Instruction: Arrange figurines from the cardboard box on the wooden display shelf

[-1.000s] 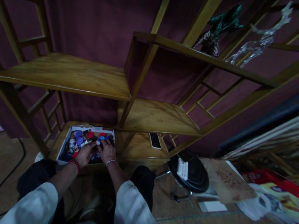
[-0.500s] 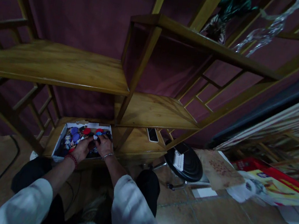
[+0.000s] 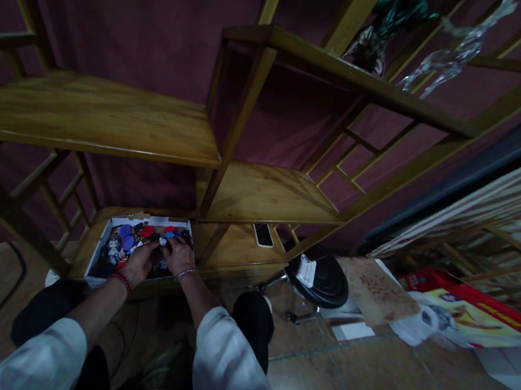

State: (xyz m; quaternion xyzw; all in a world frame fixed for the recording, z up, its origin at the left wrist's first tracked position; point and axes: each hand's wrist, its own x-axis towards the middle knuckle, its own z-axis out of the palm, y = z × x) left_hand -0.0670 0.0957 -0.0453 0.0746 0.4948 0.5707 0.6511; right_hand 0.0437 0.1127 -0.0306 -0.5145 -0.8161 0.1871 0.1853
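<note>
On the lowest shelf stands a shallow white box (image 3: 103, 246) filled with a jumble of small colourful pieces, among them purple lumps (image 3: 128, 241) and red round ones (image 3: 147, 231). Over the box, my left hand (image 3: 142, 261), with a red bead bracelet at the wrist, has its fingers drawn together. My right hand (image 3: 177, 257), wearing a silver bangle, pinches close beside it. Between the two sets of fingertips shows a small whitish piece (image 3: 162, 241), too small and dark to name. It cannot be made out which fingers of the left hand touch it.
A wooden shelf board (image 3: 88, 114) juts out above the box. To the right lie a phone (image 3: 263, 235) on the low shelf and a white object (image 3: 306, 270) on a black round stool (image 3: 326, 282). Farther right are a cardboard sheet (image 3: 375, 289) and a red-and-yellow box (image 3: 475, 317).
The view has shifted slightly, so the scene sits a little farther left. Both hands stay together over the box, with only small finger movements.
</note>
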